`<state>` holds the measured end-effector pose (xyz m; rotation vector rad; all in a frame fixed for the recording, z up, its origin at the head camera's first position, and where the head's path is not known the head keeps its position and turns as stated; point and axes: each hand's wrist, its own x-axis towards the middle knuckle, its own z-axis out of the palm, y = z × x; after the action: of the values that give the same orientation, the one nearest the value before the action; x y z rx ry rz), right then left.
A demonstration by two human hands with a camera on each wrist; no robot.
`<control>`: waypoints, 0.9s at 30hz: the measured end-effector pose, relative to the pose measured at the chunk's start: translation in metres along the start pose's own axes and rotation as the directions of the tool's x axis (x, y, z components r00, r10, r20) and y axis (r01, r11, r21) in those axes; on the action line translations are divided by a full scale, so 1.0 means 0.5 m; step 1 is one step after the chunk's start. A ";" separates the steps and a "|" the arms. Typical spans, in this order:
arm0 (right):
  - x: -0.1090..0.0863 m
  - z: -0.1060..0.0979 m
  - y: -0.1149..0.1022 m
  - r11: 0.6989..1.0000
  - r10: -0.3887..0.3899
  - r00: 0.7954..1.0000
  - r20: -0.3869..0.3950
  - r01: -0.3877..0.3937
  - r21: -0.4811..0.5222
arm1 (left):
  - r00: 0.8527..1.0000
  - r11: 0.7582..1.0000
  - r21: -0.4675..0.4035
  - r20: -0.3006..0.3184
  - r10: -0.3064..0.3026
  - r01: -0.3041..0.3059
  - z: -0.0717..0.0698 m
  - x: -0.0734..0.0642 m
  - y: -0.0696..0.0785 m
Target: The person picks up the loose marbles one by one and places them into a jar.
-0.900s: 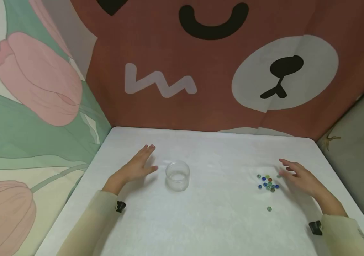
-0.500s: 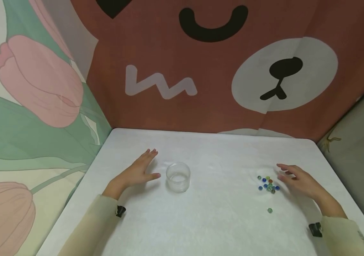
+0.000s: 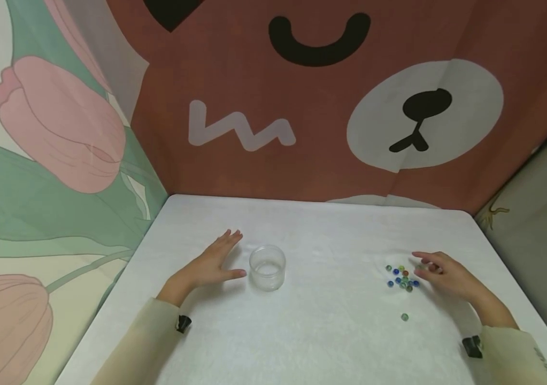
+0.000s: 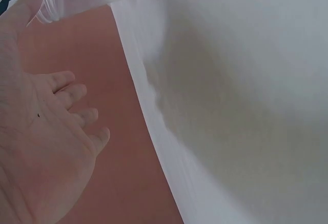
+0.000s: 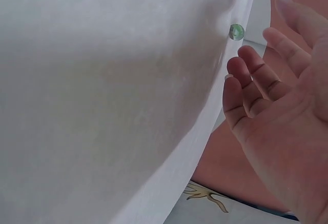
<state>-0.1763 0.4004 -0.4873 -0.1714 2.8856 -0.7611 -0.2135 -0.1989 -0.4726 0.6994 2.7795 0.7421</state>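
We are holding left hand [image 3: 208,268] wide at nine o'clock of clear, cylindrical, plastic-looking cup [image 3: 267,270]. Small multicoloured glass marbles [image 3: 398,280]: its three o'clock, near loosely curled, empty right hand [image 3: 450,276]; probably light, slippery; pinch sides.

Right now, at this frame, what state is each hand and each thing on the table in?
Left hand: open, fingers extended, holding nothing; thumb close to the cup, contact unclear.
Right hand: relaxed, fingers slightly bent, holding nothing visible, beside the marble group.
Clear cup: upright, open-topped, no marbles visible inside.
Marble group: loose, bunched on the white surface.
Lone green marble: loose, apart from the group, nearer the person.
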 end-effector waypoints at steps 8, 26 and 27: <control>0.002 0.006 0.005 0.999 -0.030 1.000 -0.003 0.030 -0.020 | 0.999 0.999 0.006 -0.003 0.035 -0.035 0.009 -0.006 0.010; 0.013 0.012 0.017 0.999 0.002 0.999 0.037 -0.001 -0.032 | 0.996 0.992 0.100 -0.018 0.085 -0.083 0.033 -0.001 0.022; 0.013 0.012 0.018 1.000 -0.003 0.999 0.036 0.004 -0.030 | 0.996 0.990 0.112 -0.016 0.083 -0.080 0.035 -0.001 0.023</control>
<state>-0.1824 0.4040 -0.4978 -0.1920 2.8644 -0.7075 -0.2037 -0.1830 -0.4819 0.8347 2.8438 0.6161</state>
